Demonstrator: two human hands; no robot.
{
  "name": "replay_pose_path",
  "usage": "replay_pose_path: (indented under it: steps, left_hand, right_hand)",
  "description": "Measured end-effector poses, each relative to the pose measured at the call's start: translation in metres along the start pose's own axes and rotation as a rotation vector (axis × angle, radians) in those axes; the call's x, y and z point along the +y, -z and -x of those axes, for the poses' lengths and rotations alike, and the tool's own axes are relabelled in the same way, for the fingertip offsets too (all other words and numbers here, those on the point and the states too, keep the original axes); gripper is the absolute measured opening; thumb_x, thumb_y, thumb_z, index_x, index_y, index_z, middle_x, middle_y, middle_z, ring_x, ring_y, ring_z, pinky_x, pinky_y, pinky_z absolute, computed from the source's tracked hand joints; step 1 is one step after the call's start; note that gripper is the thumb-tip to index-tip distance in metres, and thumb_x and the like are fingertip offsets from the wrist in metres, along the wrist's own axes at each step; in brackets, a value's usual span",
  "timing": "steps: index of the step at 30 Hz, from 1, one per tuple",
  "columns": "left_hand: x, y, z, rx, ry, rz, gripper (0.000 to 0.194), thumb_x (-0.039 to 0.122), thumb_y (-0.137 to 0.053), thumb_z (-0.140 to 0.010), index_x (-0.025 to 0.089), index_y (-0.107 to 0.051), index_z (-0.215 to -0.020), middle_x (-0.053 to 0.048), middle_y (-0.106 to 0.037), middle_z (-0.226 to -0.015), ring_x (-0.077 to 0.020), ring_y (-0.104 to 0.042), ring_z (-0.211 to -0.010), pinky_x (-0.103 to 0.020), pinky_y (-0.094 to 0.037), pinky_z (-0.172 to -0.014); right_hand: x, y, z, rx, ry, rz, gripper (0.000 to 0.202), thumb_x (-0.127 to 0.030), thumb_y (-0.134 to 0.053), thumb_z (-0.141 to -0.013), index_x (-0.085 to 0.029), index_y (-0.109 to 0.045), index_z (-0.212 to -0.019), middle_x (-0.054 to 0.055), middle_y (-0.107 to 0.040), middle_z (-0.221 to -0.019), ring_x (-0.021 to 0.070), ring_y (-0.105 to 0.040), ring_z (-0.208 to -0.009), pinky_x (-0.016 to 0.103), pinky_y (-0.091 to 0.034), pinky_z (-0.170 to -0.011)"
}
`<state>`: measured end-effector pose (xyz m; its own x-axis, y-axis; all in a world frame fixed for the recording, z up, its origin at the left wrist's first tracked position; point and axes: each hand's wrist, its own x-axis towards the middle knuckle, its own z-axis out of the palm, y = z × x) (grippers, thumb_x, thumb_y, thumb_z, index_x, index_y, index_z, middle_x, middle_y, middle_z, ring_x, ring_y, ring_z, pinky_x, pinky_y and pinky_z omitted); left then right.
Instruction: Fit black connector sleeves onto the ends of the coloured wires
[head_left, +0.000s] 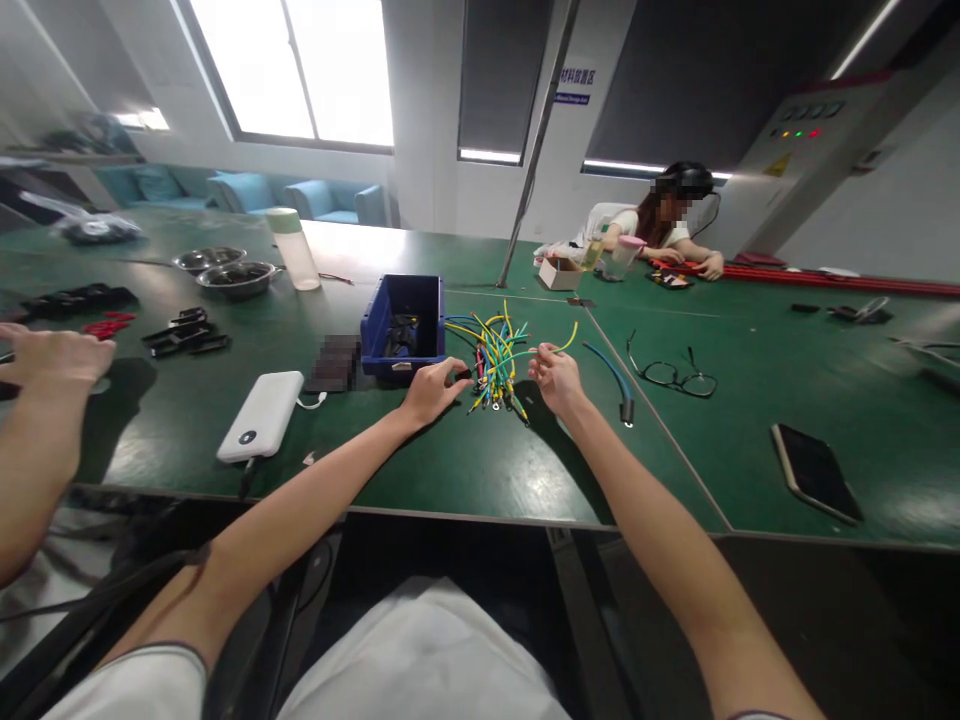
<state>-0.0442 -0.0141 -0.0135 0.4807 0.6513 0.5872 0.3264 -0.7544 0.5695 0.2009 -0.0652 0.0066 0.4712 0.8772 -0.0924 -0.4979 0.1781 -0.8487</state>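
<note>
A tangled bundle of yellow-green wires (496, 362) lies on the green table between my hands, with some blue and red among them and metal ring lugs on several ends. My right hand (556, 380) pinches one yellow-green wire (570, 340) just right of the pile; its free end curves up and to the right. At the pile's left edge rests my left hand (435, 392), thumb and forefinger apart. Something small and dark shows by those fingertips, too small to name. A blue bin (402, 368) with dark parts inside stands behind my left hand.
Right of my right hand lie a blue cable (611, 365), eyeglasses (679, 378) and a phone (816, 472). To the left are a white power bank (261, 416), metal bowls (236, 280) and a bottle (295, 250). Another person's hand (56, 355) is at far left; a co-worker (667, 215) sits opposite.
</note>
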Motion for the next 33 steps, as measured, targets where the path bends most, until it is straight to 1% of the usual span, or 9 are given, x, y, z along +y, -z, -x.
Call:
replay_pose_path:
  steps: [3, 5, 7, 10, 14, 18, 21, 28, 33]
  left_hand:
    - [-0.003, -0.002, -0.004, -0.007, 0.088, 0.104, 0.027, 0.033, -0.069, -0.080, 0.018, -0.071, -0.102, -0.004, -0.074, -0.089, -0.0138, -0.065, -0.061, -0.026, -0.050, -0.065]
    - [-0.004, -0.001, -0.005, 0.013, 0.175, 0.172, 0.025, 0.033, -0.072, -0.077, 0.017, -0.074, -0.096, -0.004, -0.075, -0.080, -0.0145, -0.065, -0.056, -0.026, -0.051, -0.060]
    - [-0.005, -0.001, -0.005, 0.035, 0.241, 0.228, 0.024, 0.033, -0.075, -0.074, 0.016, -0.075, -0.091, -0.004, -0.075, -0.078, -0.0149, -0.065, -0.053, -0.026, -0.050, -0.056]
    - [-0.006, -0.001, -0.006, 0.031, 0.271, 0.247, 0.024, 0.034, -0.076, -0.072, 0.016, -0.076, -0.088, -0.005, -0.075, -0.080, -0.0150, -0.065, -0.052, -0.026, -0.051, -0.055]
    - [-0.006, -0.002, -0.005, 0.006, 0.250, 0.191, 0.026, 0.038, -0.074, -0.074, 0.017, -0.077, -0.089, -0.005, -0.075, -0.076, -0.0160, -0.066, -0.056, -0.027, -0.053, -0.060]
    - [-0.006, 0.001, -0.006, -0.050, 0.184, 0.197, 0.028, 0.040, -0.073, -0.075, 0.018, -0.077, -0.092, -0.006, -0.076, -0.092, -0.0179, -0.070, -0.072, -0.028, -0.055, -0.071]
    - [-0.005, 0.006, -0.007, -0.065, 0.154, 0.197, 0.030, 0.041, -0.072, -0.076, 0.017, -0.076, -0.094, -0.006, -0.075, -0.095, -0.0187, -0.070, -0.078, -0.028, -0.055, -0.075]
    - [-0.006, 0.013, -0.007, -0.171, 0.063, 0.038, 0.028, 0.037, -0.070, -0.078, 0.019, -0.075, -0.099, -0.004, -0.075, -0.094, -0.0172, -0.069, -0.074, -0.026, -0.052, -0.070]
    - [-0.008, 0.012, -0.007, -0.168, 0.044, 0.039, 0.026, 0.037, -0.071, -0.077, 0.019, -0.075, -0.096, -0.004, -0.075, -0.092, -0.0171, -0.068, -0.072, -0.026, -0.052, -0.068]
  right_hand:
    - [0.002, 0.000, 0.001, 0.006, -0.003, -0.002, 0.010, -0.012, -0.064, -0.080, -0.019, -0.058, -0.083, -0.003, -0.069, -0.071, 0.0075, -0.061, -0.050, 0.018, -0.051, -0.045]
    - [0.000, 0.000, 0.002, 0.008, -0.003, 0.000, 0.010, -0.012, -0.064, -0.080, -0.019, -0.058, -0.083, -0.003, -0.069, -0.071, 0.0074, -0.061, -0.050, 0.017, -0.051, -0.045]
    - [-0.002, -0.001, 0.004, 0.005, 0.003, -0.011, 0.010, -0.012, -0.064, -0.080, -0.020, -0.058, -0.083, -0.003, -0.069, -0.070, 0.0079, -0.062, -0.052, 0.018, -0.051, -0.046]
    - [-0.007, -0.002, 0.006, 0.011, 0.003, -0.051, 0.009, -0.012, -0.062, -0.080, -0.020, -0.058, -0.082, -0.003, -0.069, -0.070, 0.0098, -0.067, -0.060, 0.017, -0.052, -0.048]
    - [-0.008, -0.005, 0.010, -0.021, -0.020, -0.077, 0.010, -0.013, -0.065, -0.079, -0.020, -0.058, -0.081, -0.003, -0.070, -0.071, 0.0109, -0.070, -0.066, 0.017, -0.054, -0.052]
    - [-0.005, -0.007, 0.012, -0.064, -0.025, -0.053, 0.011, -0.013, -0.066, -0.078, -0.020, -0.058, -0.081, -0.003, -0.069, -0.070, 0.0113, -0.070, -0.065, 0.018, -0.055, -0.053]
    - [-0.003, -0.007, 0.013, -0.095, -0.035, -0.045, 0.011, -0.014, -0.067, -0.078, -0.020, -0.058, -0.081, -0.003, -0.069, -0.071, 0.0113, -0.070, -0.066, 0.018, -0.056, -0.053]
    - [-0.003, -0.007, 0.013, -0.122, -0.036, -0.039, 0.014, -0.014, -0.070, -0.076, -0.020, -0.059, -0.081, -0.003, -0.069, -0.072, 0.0111, -0.069, -0.066, 0.018, -0.056, -0.053]
    - [-0.003, -0.010, 0.016, -0.119, -0.047, -0.021, 0.017, -0.015, -0.073, -0.074, -0.021, -0.058, -0.080, -0.004, -0.069, -0.072, 0.0103, -0.070, -0.066, 0.018, -0.056, -0.054]
